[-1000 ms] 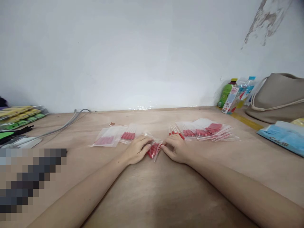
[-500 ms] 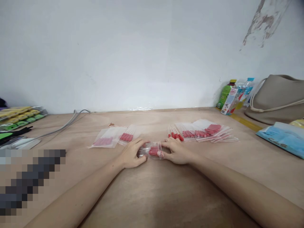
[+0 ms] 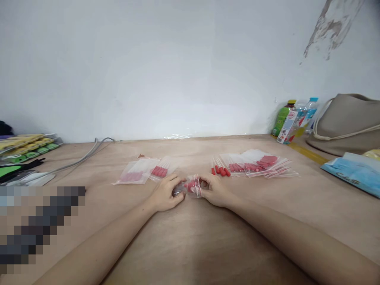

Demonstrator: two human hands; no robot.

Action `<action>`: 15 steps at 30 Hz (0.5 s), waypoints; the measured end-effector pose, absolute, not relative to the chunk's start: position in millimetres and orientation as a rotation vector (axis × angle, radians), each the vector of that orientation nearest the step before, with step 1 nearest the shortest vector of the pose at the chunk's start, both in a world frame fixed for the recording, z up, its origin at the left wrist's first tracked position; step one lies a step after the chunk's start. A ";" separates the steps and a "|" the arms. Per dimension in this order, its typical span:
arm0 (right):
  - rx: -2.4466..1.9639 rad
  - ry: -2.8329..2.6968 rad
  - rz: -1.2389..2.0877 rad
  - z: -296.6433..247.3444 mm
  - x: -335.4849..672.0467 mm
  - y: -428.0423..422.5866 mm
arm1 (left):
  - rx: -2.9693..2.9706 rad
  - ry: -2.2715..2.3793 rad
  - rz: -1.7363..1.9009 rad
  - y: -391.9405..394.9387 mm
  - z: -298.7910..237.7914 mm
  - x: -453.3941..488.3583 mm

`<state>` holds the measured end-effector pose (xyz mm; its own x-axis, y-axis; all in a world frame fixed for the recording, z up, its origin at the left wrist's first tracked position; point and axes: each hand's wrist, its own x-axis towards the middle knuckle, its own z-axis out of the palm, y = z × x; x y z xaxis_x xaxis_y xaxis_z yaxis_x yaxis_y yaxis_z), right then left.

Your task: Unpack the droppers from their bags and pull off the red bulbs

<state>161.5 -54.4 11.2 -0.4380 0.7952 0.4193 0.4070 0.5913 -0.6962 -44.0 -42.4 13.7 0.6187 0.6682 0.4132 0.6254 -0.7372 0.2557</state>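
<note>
A small clear zip bag (image 3: 191, 186) with red pieces inside sits on the wooden table (image 3: 190, 245) between my hands. My left hand (image 3: 166, 193) pinches its left end, and my right hand (image 3: 214, 190) grips its right end by the red seal strip. Just behind my right hand lie a few loose red pieces (image 3: 220, 170). A spread of filled bags (image 3: 257, 163) lies to the right of them. To the left rear sits a smaller group of bags (image 3: 145, 172), some with red pieces.
A grey cable (image 3: 78, 159) runs along the table's left rear. Yellow and green packets (image 3: 25, 148) lie at the far left. Drink bottles (image 3: 292, 118), a beige bag (image 3: 350, 122) and a blue packet (image 3: 353, 170) stand at the right.
The bag between my hands has been turned from a tilted position to lie across, then bunched shorter as my hands closed in. The loose red pieces behind my right hand now show.
</note>
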 end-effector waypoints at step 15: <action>-1.113 -1.538 1.141 42.3 205.4 -32.6 | 2.655 1.122 0.743 -42.1 17.5 -50.4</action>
<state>205.4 -32.6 42.3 -0.1965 0.9704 0.1404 0.1468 0.1707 -0.9743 -50.4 -42.1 17.5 0.5941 0.7086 0.3807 0.6267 -0.7044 0.3332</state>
